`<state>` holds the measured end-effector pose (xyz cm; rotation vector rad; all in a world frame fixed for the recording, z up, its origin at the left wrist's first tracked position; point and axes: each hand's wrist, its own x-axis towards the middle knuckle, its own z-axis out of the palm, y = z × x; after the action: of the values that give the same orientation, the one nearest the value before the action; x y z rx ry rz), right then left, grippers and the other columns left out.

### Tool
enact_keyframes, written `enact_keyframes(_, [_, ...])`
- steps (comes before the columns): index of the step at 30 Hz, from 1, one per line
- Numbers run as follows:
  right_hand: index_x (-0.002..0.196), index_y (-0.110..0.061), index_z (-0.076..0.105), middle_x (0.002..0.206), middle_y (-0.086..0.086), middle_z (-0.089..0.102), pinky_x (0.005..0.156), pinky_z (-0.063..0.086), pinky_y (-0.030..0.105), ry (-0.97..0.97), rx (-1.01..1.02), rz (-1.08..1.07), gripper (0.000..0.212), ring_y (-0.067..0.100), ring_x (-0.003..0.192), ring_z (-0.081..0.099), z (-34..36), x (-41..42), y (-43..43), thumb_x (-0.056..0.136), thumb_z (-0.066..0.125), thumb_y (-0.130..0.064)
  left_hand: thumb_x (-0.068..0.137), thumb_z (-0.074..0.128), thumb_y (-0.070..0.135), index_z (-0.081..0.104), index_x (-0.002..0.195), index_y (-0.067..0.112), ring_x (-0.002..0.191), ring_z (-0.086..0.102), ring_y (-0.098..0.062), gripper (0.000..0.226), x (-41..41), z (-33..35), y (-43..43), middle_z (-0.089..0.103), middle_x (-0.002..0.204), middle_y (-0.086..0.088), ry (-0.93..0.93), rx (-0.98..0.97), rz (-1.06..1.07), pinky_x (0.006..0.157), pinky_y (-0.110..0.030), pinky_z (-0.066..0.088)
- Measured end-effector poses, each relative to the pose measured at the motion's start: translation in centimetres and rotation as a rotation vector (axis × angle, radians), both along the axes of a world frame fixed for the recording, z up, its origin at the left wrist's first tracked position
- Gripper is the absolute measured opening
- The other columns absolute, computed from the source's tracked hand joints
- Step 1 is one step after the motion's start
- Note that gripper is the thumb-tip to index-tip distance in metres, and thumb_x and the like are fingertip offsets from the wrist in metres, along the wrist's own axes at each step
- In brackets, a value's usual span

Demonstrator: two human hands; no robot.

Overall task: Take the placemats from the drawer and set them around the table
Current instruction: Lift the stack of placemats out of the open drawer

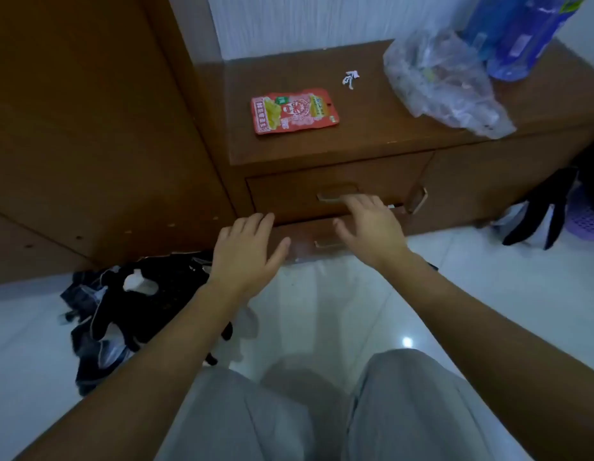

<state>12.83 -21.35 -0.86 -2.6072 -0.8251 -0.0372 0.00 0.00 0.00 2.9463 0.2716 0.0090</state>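
A low brown wooden cabinet (372, 141) stands ahead of me with two drawers in its front. The upper drawer (289, 194) has a metal handle (335, 194), and the lower drawer (302, 234) has its own handle (325, 243). Both drawers look closed. My right hand (372, 227) reaches forward with straight fingers, its fingertips at the upper drawer's handle. My left hand (245, 251) hovers open in front of the lower drawer's left end. No placemats are in view.
On the cabinet top lie a red snack packet (294, 111), a paper scrap (350, 78), a clear plastic bag (445, 84) and blue bottles (518, 38). Dark clothes (122, 307) lie on the white tiled floor at left. A tall wooden wardrobe (89, 128) stands left. A purple basket (588, 217) sits right.
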Motion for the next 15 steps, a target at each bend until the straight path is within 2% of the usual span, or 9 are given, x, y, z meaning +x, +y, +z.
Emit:
enact_keyframes(7, [0.133, -0.015, 0.055, 0.13, 0.007, 0.058, 0.094, 0.045, 0.045, -0.06, -0.124, 0.027, 0.045, 0.03, 0.12, 0.049, -6.1, 4.3, 3.3, 0.094, 0.056, -0.036, 0.102, 0.031, 0.058, 0.04, 0.15, 0.017, 0.138, 0.041, -0.024, 0.064, 1.9, -5.8, 3.0, 0.045, 0.152, -0.004, -0.099, 0.055, -0.074, 0.107, -0.044, 0.034])
enact_keyframes(15, [0.127, -0.015, 0.061, 0.118, 0.008, 0.062, 0.09, 0.04, 0.044, -0.104, -0.168, 0.005, 0.04, 0.032, 0.111, 0.053, -5.8, 3.3, 3.3, 0.089, 0.06, -0.027, 0.098, 0.021, 0.064, 0.03, 0.154, 0.017, 0.141, 0.037, -0.025, 0.074, 0.7, -3.9, 4.6, 0.038, 0.156, -0.007, -0.068, 0.104, -0.015, 0.111, -0.043, 0.034])
